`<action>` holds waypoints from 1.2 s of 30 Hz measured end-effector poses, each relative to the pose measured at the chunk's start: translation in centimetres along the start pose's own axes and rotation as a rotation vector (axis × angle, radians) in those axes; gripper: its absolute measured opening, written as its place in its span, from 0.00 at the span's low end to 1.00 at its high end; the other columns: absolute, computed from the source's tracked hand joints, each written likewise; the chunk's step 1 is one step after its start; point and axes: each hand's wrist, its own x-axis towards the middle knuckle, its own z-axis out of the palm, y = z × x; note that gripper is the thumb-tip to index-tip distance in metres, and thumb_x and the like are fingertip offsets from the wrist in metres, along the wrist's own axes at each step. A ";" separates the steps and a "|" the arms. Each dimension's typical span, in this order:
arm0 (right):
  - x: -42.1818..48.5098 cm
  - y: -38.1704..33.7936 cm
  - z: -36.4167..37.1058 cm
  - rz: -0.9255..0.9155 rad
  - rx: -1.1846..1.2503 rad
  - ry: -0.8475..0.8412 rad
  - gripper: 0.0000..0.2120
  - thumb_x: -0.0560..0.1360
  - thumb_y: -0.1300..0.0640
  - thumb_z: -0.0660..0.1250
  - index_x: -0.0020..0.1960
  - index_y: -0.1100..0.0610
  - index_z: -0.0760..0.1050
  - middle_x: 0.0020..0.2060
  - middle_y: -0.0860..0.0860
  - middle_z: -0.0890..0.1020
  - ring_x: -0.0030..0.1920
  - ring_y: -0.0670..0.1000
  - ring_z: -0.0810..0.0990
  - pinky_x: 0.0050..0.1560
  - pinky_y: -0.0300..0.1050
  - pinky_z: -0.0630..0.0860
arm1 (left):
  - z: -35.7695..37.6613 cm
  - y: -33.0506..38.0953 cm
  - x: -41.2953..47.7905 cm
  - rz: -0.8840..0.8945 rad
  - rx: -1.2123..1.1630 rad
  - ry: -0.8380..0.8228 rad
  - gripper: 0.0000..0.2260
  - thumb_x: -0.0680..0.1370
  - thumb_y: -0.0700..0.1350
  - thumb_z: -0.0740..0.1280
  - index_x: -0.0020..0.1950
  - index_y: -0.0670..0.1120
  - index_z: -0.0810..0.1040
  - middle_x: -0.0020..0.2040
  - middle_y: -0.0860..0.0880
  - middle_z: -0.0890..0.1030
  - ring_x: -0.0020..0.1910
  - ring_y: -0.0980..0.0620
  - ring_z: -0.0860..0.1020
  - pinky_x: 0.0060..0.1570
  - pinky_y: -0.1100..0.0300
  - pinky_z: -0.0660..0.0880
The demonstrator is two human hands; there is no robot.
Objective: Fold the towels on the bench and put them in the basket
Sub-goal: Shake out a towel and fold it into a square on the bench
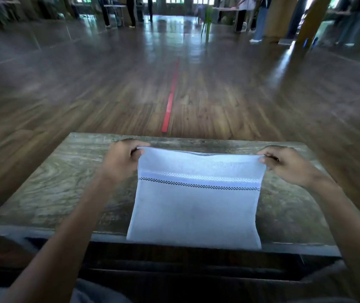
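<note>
White terry cloth, soft and light, is what the person is working with: a towel [196, 202] with a thin checked band across it, lying on the weathered wooden counter [65, 182] with its near edge hanging just over the front lip. The left hand [123, 159] pinches the far left corner between thumb and curled fingers, and the right hand [284, 164] pinches the far right corner the same way, so the far edge is lifted and drawn fairly taut between them. It looks doubled at that far edge, though how many layers there are cannot be told. Cloth like this will sag wherever it is unsupported and will not hold a crease by itself, so the corners are the sensible place to grip, with the span kept stretched while one edge is laid over the other. No basket is in view. Beyond the counter lies a plank floor with a strip of red tape [170, 106].
</note>
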 end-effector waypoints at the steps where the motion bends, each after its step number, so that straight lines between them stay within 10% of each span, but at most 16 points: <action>1: -0.4 -0.6 -0.9 -0.015 -0.006 0.022 0.07 0.78 0.63 0.63 0.46 0.55 0.78 0.38 0.50 0.81 0.36 0.43 0.78 0.40 0.32 0.70 | -0.5 0.5 0.0 0.006 -0.024 0.028 0.11 0.77 0.35 0.64 0.57 0.41 0.81 0.51 0.46 0.83 0.48 0.53 0.78 0.45 0.66 0.67; 5: -1.5 -2.1 -3.2 -0.043 0.048 0.186 0.08 0.76 0.61 0.66 0.42 0.49 0.76 0.37 0.53 0.82 0.35 0.45 0.78 0.48 0.45 0.75 | -2.6 1.8 0.3 0.091 -0.027 0.160 0.10 0.76 0.35 0.65 0.55 0.41 0.81 0.50 0.45 0.84 0.49 0.52 0.80 0.44 0.67 0.68; 11: -1.7 -5.1 -4.2 -0.155 -0.044 0.523 0.03 0.76 0.64 0.66 0.48 0.61 0.78 0.42 0.54 0.81 0.41 0.47 0.77 0.43 0.23 0.66 | -4.8 4.3 -0.1 0.202 0.024 0.399 0.08 0.76 0.35 0.65 0.53 0.41 0.81 0.40 0.48 0.80 0.35 0.59 0.72 0.38 0.70 0.65; 16: -2.6 -6.3 -6.0 -0.147 0.370 0.244 0.07 0.78 0.66 0.62 0.45 0.58 0.76 0.38 0.54 0.80 0.37 0.43 0.77 0.40 0.31 0.73 | -7.0 4.2 -0.2 0.122 -0.144 0.156 0.18 0.76 0.39 0.66 0.42 0.65 0.79 0.36 0.65 0.81 0.37 0.69 0.77 0.39 0.75 0.70; 24: -1.9 -7.0 -6.2 -0.119 0.362 0.350 0.07 0.77 0.63 0.64 0.44 0.53 0.78 0.41 0.53 0.80 0.41 0.48 0.75 0.42 0.36 0.71 | -7.1 4.4 0.3 0.080 -0.194 0.193 0.08 0.77 0.36 0.65 0.47 0.48 0.79 0.29 0.68 0.77 0.29 0.60 0.75 0.27 0.78 0.62; 30: -4.5 -7.7 -9.5 -0.169 0.643 0.084 0.07 0.69 0.54 0.67 0.39 0.57 0.79 0.34 0.55 0.79 0.37 0.51 0.75 0.38 0.37 0.72 | -11.5 5.9 -1.3 0.124 -0.595 -0.198 0.06 0.74 0.40 0.65 0.46 0.42 0.81 0.43 0.51 0.85 0.43 0.58 0.80 0.45 0.69 0.75; 36: -2.9 -7.7 -8.9 -0.192 0.460 0.367 0.06 0.76 0.64 0.66 0.43 0.55 0.79 0.41 0.54 0.81 0.42 0.50 0.76 0.47 0.43 0.72 | -9.8 6.3 0.9 0.130 -0.285 0.138 0.10 0.76 0.42 0.69 0.42 0.58 0.81 0.42 0.57 0.84 0.42 0.57 0.81 0.44 0.62 0.75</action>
